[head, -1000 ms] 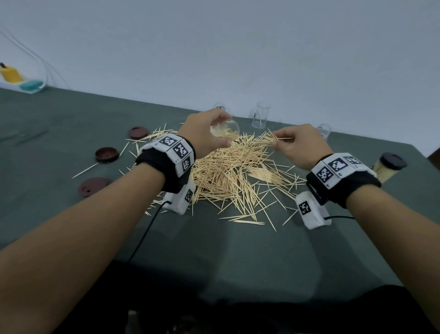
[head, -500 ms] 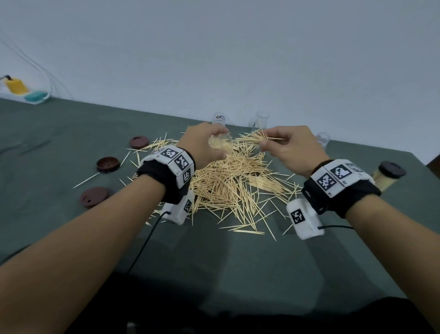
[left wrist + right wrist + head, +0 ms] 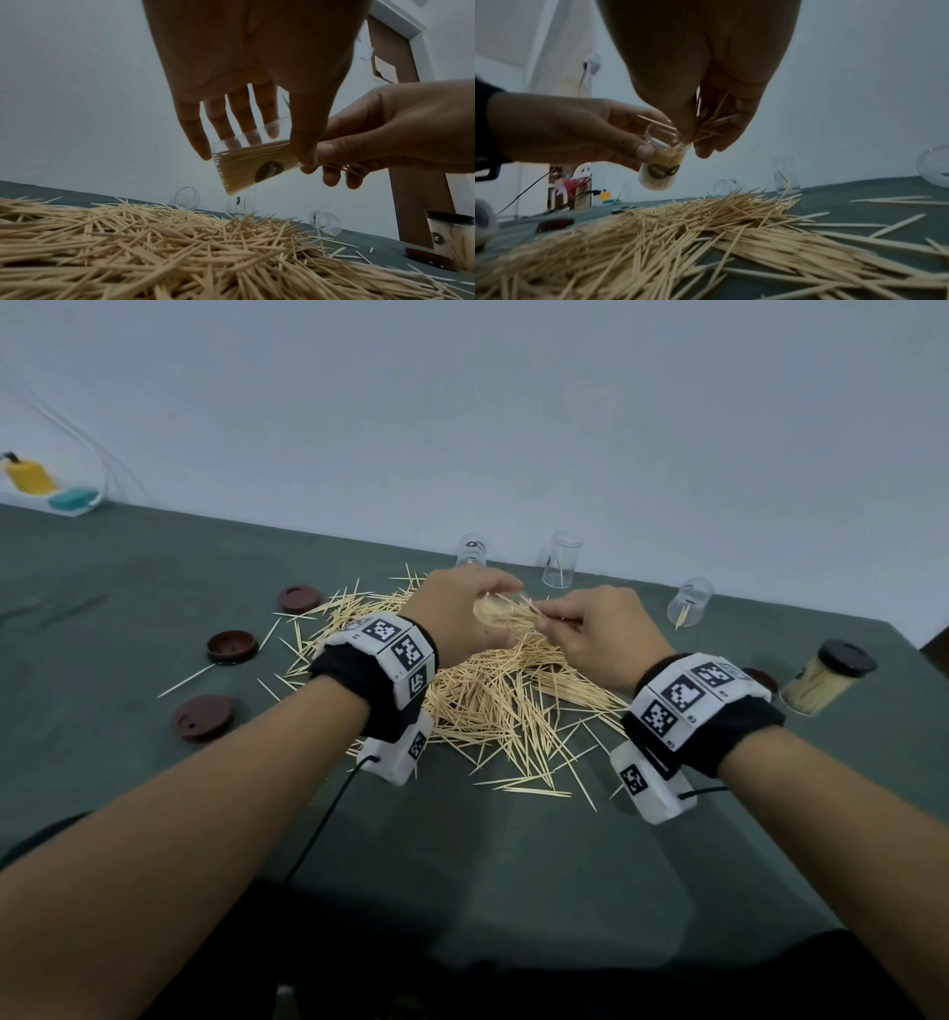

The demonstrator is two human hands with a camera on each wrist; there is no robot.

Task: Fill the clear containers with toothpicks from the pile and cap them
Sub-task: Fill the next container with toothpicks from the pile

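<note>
Facing right wrist only: container (image 3: 658, 162) mouth

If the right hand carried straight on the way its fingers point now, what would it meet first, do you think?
Most likely the open mouth of the clear container held tilted in the left hand. The right hand pinches a bunch of toothpicks whose tips are at that rim; depth between fingers and rim is unclear.

A clear container (image 3: 500, 613), tilted and nearly full of toothpicks, is at upper centre above the loose toothpick pile (image 3: 493, 706) mid-frame.
</note>
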